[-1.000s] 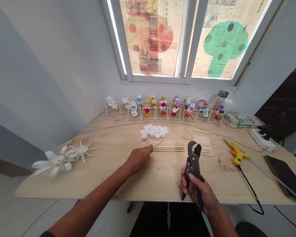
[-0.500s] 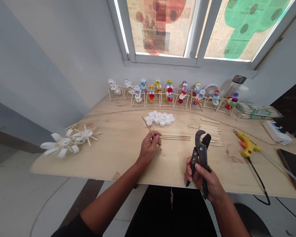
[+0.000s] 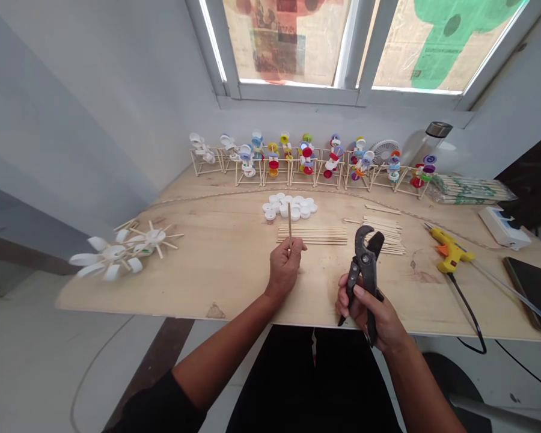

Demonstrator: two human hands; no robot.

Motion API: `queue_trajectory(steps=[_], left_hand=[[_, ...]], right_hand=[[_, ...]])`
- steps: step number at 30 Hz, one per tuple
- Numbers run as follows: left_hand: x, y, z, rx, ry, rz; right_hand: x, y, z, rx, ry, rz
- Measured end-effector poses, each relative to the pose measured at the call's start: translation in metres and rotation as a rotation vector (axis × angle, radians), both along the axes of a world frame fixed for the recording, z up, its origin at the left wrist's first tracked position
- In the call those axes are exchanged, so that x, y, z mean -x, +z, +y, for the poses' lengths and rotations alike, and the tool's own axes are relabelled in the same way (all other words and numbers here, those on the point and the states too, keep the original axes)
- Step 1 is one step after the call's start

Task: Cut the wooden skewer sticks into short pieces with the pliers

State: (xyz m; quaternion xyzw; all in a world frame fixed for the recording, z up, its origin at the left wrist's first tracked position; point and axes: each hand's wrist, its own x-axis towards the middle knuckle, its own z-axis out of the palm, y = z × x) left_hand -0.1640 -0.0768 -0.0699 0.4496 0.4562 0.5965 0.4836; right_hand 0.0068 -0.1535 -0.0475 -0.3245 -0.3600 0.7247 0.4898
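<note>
- Black cutter [image 3: 365, 259] is in the right hand [image 3: 379, 319], at the near edge of the desk [image 3: 184, 288]; the grip is wrapped around its handles, while its jaws stand apart and point toward the far edge.
- The left hand [image 3: 284, 268] is a little farther from this near edge; its grip is pinching a thin wooden stick [image 3: 290, 221].
- The thin wooden stick rises out of the fingers, to the left of the cutter and well apart from it. The two long axes run nearly the same way, so the stick does not cross the jaws.
- Beyond the left hand, a row of sticks [image 3: 313, 234] lies parallel to the near edge; a pile of sticks [image 3: 384, 233] is behind the cutter.
- Farther, white caps [image 3: 293, 207] make a cluster, and small frames with coloured caps [image 3: 306, 151] stand along the far edge.
</note>
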Motion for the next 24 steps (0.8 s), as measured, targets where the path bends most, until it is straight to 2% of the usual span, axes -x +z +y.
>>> queue_trajectory(steps=[3, 5, 10, 15, 19, 24], left_hand=[[-0.001, 0.001, 0.000, 0.044, -0.054, -0.094], [-0.001, 0.006, -0.001, 0.085, -0.038, -0.187], [-0.005, 0.030, -0.011, 0.067, -0.064, -0.411], [-0.013, 0.051, -0.027, 0.072, -0.011, -0.585], [-0.020, 0.056, -0.036, 0.127, -0.011, -0.649], [-0.026, 0.057, -0.042, 0.199, -0.014, -0.704]], right_hand=[[0.000, 0.001, 0.000, -0.002, -0.011, -0.015], [0.001, 0.002, -0.001, -0.004, -0.029, -0.035], [0.013, 0.003, -0.002, -0.024, -0.113, -0.170], [0.035, 0.006, -0.001, -0.102, -0.211, -0.316], [0.049, 0.009, 0.000, -0.118, -0.221, -0.407], [0.059, 0.010, -0.004, -0.089, -0.252, -0.381]])
